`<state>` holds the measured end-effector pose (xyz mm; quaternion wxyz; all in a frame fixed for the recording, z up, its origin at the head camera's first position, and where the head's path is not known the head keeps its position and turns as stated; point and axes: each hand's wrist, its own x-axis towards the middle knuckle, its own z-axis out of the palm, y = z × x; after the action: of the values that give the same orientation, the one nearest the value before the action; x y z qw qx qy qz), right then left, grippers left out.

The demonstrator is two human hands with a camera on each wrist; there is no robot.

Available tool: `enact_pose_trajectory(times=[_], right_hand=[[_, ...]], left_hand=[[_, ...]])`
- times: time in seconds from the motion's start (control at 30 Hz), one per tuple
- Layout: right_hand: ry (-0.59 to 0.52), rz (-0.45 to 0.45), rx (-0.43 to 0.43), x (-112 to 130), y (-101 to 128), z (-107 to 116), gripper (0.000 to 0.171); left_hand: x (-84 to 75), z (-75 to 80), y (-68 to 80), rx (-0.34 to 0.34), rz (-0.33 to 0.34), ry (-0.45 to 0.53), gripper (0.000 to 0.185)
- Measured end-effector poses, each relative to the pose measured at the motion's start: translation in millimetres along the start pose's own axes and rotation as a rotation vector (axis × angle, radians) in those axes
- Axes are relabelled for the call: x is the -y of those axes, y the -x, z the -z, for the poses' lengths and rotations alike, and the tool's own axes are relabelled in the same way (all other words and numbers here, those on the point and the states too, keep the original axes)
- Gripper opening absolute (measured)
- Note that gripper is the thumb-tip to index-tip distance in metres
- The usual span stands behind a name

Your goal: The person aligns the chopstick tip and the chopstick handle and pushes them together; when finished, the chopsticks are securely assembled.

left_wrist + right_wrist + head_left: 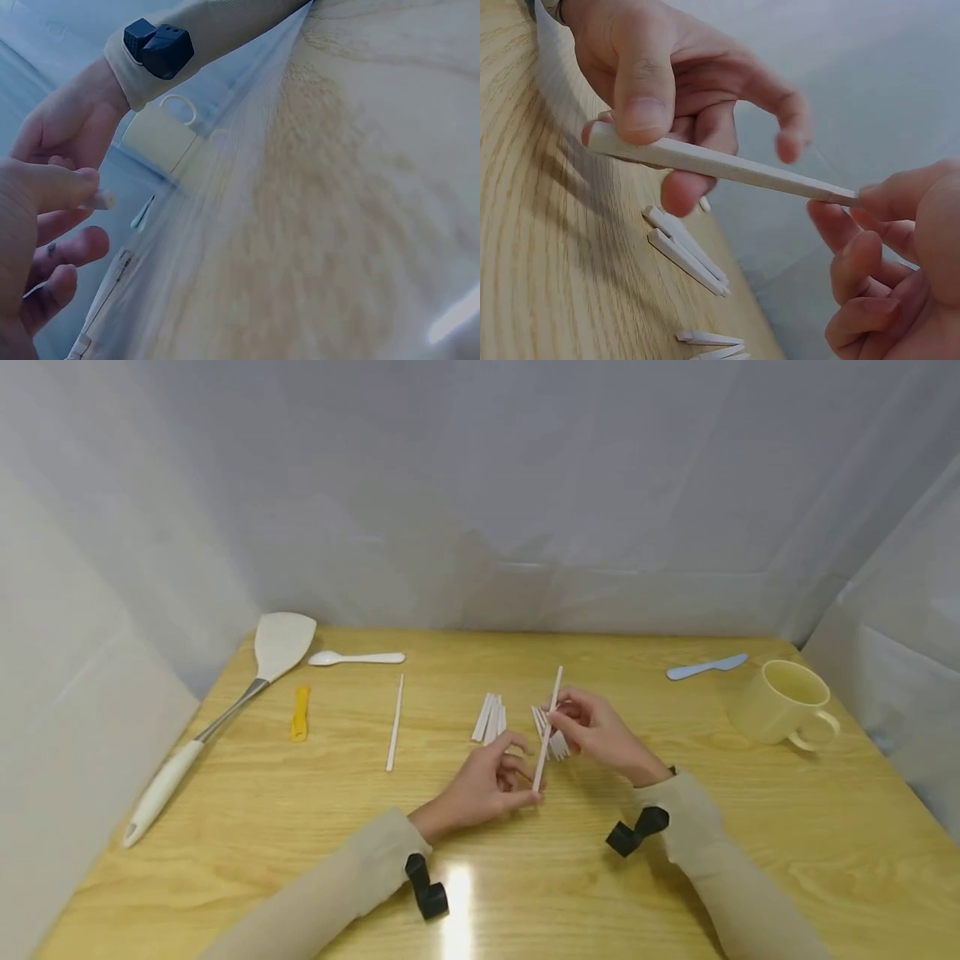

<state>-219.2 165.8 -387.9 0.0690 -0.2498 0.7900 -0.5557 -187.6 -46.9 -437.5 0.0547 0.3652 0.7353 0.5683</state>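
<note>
A slim white chopstick (547,739) slants up between the two hands, above the table. The left hand (480,782) pinches its lower, thicker end; in the right wrist view the left thumb (643,112) presses on that end. With thumb and fingertips, the right hand (596,732) pinches the chopstick (742,172) toward its thinner end. Only the blunt end of the chopstick (101,200) shows in the left wrist view. Short white sticks (489,720) lie in a group just past the left hand. Another group of white sticks (559,747) is partly hidden behind the held chopstick.
Another white chopstick (395,722) lies left of the hands. Farther left are a white spoon (360,657), a yellow clip (300,713) and a long-handled spatula (283,643). On the right are a blue knife (707,667) and a yellow mug (780,706).
</note>
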Motion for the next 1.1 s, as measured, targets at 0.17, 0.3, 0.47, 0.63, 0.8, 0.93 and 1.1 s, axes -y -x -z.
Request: enact_pose_trajectory(times=[0.17,0.3,0.47,0.63,0.8,0.93,1.1], right_hand=[[0.027,-0.015,0.042,3,1,-1,0.016],[0.046,-0.039,0.059,5,1,-3,0.015],[0.046,-0.054,0.06,7,1,-5,0.013],[0.052,-0.056,0.058,6,1,-5,0.013],[0.101,-0.087,0.023,4,1,-3,0.017],[0.124,-0.109,-0.003,2,1,1,0.019],[0.133,-0.132,-0.014,-3,3,7,0.018]], left_hand=[[-3.9,1.4,-3.7,0.039,-0.118,-0.089,0.064],[-6.2,3.4,-5.2,0.072,-0.128,-0.142,0.068],[-5.7,5.1,-5.4,0.099,-0.103,-0.177,0.07],[-5.2,8.3,-4.7,0.096,-0.082,-0.247,0.071],[0.3,14.9,-2.9,0.073,-0.059,-0.31,0.071],[7.8,22.9,-0.3,0.061,-0.026,-0.321,0.073],[13.6,35.5,6.0,0.02,0.044,-0.377,0.077]])
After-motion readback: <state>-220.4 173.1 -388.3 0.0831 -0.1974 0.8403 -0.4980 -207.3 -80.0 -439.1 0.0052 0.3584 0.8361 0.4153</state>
